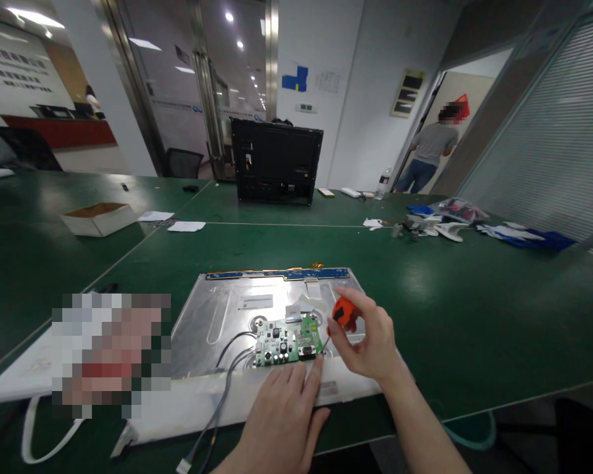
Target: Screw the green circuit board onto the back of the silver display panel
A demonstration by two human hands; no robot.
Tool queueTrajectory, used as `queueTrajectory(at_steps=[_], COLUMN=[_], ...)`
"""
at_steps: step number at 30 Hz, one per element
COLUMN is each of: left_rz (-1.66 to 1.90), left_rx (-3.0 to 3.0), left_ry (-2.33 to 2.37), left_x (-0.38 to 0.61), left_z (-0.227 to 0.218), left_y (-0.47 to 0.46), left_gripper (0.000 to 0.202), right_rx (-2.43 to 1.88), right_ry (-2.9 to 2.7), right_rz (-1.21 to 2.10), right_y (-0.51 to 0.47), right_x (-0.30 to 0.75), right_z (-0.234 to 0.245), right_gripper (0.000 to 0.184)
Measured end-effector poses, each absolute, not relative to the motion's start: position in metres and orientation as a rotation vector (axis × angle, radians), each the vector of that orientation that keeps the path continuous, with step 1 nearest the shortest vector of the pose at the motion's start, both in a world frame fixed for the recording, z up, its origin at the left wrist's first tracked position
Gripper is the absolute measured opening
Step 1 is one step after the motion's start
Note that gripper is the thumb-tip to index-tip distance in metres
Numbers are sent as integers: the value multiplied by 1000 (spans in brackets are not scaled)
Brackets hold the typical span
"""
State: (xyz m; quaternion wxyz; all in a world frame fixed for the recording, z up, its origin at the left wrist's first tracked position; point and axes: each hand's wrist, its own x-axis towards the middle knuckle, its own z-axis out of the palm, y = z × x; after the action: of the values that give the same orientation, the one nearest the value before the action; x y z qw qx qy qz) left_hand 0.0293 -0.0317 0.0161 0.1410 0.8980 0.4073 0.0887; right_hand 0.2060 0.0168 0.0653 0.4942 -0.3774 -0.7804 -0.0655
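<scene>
A bare monitor panel lies face down on the green table, its silver metal back up. A small green circuit board sits near its front edge, with grey cables running off to the lower left. My right hand is closed round an orange-handled screwdriver, whose tip points down at the board's right corner. My left hand lies flat on the panel's front edge, fingers stretched out, fingertips beside the board.
A black monitor housing stands upright at the table's far side. An open cardboard box and papers lie at left, gloves and small parts at right. A person stands in the far doorway. A pixelated patch covers the lower left.
</scene>
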Motion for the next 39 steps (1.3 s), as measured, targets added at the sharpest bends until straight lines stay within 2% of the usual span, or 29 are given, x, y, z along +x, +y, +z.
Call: queueTrajectory(at_steps=[7,24,39], left_rz=[245,193,188], left_rx=[2574,2586,2559], left_ry=[1178,1179,1169], left_x=[29,30,30], left_z=[15,17,17], left_y=[-32,-30,-31], left_gripper=[53,52,52], right_rx=[-930,-899,-918], right_ry=[-1851,-1916,-1869], right_rz=[-248,-153,-268], right_y=[20,14,18], right_x=[207,208,207], right_z=[62,66,61], right_gripper=[41,49,41])
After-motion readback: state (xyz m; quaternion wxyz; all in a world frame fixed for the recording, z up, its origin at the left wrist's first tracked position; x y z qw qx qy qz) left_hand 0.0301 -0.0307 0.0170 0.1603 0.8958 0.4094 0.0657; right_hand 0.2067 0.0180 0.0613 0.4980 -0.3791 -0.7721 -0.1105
